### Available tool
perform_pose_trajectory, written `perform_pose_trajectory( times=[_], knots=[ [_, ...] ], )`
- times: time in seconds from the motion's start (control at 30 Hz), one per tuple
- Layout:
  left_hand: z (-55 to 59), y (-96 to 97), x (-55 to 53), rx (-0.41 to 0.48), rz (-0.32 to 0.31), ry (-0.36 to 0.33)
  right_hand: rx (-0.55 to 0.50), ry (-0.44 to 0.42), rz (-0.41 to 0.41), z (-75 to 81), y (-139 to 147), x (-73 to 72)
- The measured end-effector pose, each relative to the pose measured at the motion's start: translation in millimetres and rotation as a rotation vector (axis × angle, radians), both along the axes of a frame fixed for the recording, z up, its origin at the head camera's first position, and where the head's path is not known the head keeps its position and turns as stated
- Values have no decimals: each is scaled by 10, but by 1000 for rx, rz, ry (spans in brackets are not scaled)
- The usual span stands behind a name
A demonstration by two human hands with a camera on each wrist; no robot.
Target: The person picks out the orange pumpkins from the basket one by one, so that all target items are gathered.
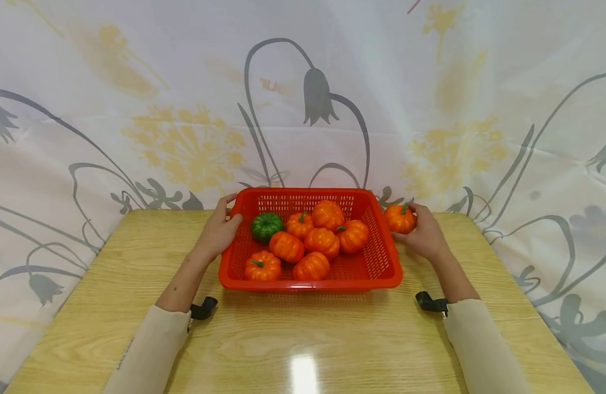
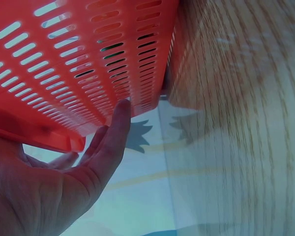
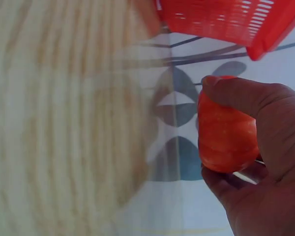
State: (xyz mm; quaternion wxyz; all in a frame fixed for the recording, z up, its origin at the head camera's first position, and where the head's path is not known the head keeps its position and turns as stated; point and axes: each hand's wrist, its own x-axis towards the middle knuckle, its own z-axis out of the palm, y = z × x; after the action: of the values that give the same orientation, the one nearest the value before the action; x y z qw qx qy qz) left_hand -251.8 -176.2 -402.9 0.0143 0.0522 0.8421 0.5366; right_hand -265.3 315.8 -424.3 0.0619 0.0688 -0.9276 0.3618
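Observation:
A red plastic basket (image 1: 310,285) stands on the table with several small orange pumpkins (image 1: 322,243) and one green pumpkin (image 1: 266,227) inside. My left hand (image 1: 223,232) grips its left rim, thumb over the top; in the left wrist view the fingers (image 2: 115,132) reach along the slotted outer wall. Just outside the basket's right rim, my right hand (image 1: 423,232) holds another orange pumpkin (image 1: 400,219), its green stem showing. The right wrist view has this pumpkin (image 3: 226,135) between thumb and fingers, apart from the basket wall (image 3: 211,24).
The basket sits toward the back of a light wooden table (image 1: 263,334). Behind it hangs a pale cloth (image 1: 381,82) printed with grey and yellow flowers. Each wrist bears a black camera mount, the left one (image 1: 203,308) near the basket's front corner.

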Motion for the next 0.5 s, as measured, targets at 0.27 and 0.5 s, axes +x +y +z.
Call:
perform_pose_trajectory(
  times=[0.27,0.5],
  knots=[
    [-6,-2,-3,0,4,4,66,21,24,-134,9,-42],
    [-8,-5,7,-8,4,10,73,24,20,-167,19,-58]
  ],
)
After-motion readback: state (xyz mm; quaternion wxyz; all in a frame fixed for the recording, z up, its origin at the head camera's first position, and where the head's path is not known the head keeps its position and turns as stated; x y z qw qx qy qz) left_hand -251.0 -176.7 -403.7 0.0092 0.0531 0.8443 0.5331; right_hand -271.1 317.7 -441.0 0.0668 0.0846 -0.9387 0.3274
